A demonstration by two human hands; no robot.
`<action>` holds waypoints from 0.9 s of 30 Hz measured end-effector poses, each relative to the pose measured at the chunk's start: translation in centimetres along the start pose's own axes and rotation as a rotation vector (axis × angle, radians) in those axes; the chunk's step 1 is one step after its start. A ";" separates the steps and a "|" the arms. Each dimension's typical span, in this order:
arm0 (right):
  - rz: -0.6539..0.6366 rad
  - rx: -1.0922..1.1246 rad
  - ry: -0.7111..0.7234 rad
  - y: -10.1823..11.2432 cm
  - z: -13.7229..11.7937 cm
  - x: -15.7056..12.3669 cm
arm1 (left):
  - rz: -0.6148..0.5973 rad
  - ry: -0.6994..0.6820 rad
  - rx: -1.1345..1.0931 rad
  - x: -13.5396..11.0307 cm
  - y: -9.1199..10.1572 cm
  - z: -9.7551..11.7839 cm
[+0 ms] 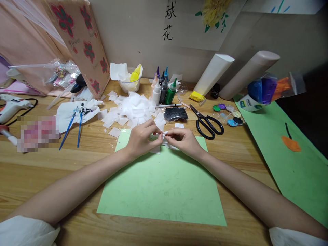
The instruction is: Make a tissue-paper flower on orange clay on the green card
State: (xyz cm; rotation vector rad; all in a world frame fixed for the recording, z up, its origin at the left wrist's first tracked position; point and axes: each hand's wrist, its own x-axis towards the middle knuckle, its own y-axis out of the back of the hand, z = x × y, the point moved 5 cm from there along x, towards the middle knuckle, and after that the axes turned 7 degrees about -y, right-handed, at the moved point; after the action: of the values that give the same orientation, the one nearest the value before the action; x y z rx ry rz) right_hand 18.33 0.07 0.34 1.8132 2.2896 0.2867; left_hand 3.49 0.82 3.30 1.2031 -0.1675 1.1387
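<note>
Both hands meet over the far edge of a green sheet (161, 184), pinching one small piece of white paper (165, 133) between them. My left hand (143, 138) grips its left side with thumb and forefinger. On the other side, my right hand (186, 141) holds it in a similar pinch. More white paper lies beneath the fingers, partly hidden by them. Just beyond my left hand spreads a loose heap of white paper squares (135, 107). A black packet (175, 114) rests behind the hands.
Black-handled scissors (206, 123) lie right of my right hand. Paint bottles (164, 90) stand behind, beside a plastic cup (129, 85). Two paintbrushes (80, 128) rest on a tissue at left, near a glue gun (11, 106). Another green sheet (289, 164) holds an orange shape (291, 143).
</note>
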 end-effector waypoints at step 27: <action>0.036 0.070 0.009 0.3 0.0 0.1 | -0.060 0.008 0.013 0.2 -0.2 0.0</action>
State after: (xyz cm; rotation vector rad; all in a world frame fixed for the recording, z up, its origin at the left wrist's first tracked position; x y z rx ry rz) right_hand 18.54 0.23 0.45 1.8921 2.3023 0.2240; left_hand 3.76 0.96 3.34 1.2077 -0.1175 1.0935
